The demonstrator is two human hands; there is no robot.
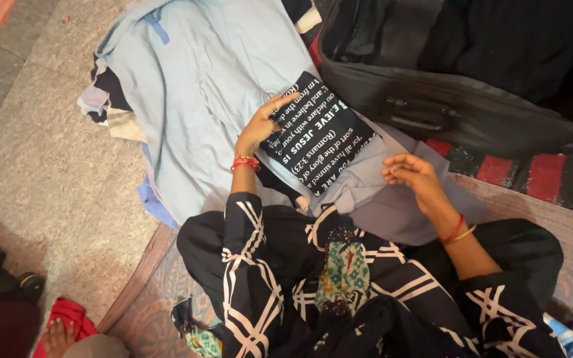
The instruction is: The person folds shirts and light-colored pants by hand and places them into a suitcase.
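A folded black garment with white printed lettering (319, 136) lies on a spread pale blue cloth (213, 79) in front of my lap. My left hand (261, 122) rests on the black garment's left edge, fingers bent onto it, red bangles at the wrist. My right hand (411, 172) hovers just right of the garment over a grey-lilac cloth (392, 212), fingers loosely curled and holding nothing. My knees in black clothing with white lines fill the lower middle.
An open black suitcase (445, 106) with dark clothes lies at the top right on a red-striped mat (545, 176). More clothes (111, 106) stick out under the blue cloth at the left. Stone floor (34, 166) lies left; another person's foot (58, 335) and red fabric show bottom left.
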